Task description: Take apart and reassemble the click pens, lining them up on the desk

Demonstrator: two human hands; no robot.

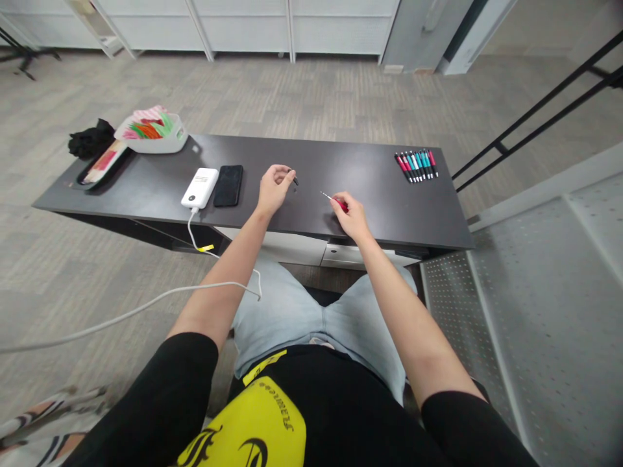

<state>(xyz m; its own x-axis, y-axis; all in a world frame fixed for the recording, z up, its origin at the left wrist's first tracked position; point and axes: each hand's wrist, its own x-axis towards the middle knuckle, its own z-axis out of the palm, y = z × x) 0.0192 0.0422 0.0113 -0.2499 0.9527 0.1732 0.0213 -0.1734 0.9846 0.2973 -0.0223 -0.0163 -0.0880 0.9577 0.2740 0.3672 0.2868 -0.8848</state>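
Above the middle of the dark tabletop (263,150), my left hand (275,187) pinches a small black piece (294,178) between thumb and fingers. It looks like part of a pen, though most of it is hidden. My right hand (351,217), to the right and a little nearer me, is closed on a red pen (342,205). A thin, pale, refill-like tip sticks out of that pen toward the left hand. The two hands are apart. At the tabletop's right end lies a row of several pens (416,166) in red, black, white and teal.
Left of my hands lie a black phone (228,185) and a white power bank (200,187) with a white cable (160,297) trailing off. Farther left are a white basket (163,144) of colourful items, a black tray (104,170) and a black cloth (91,139).
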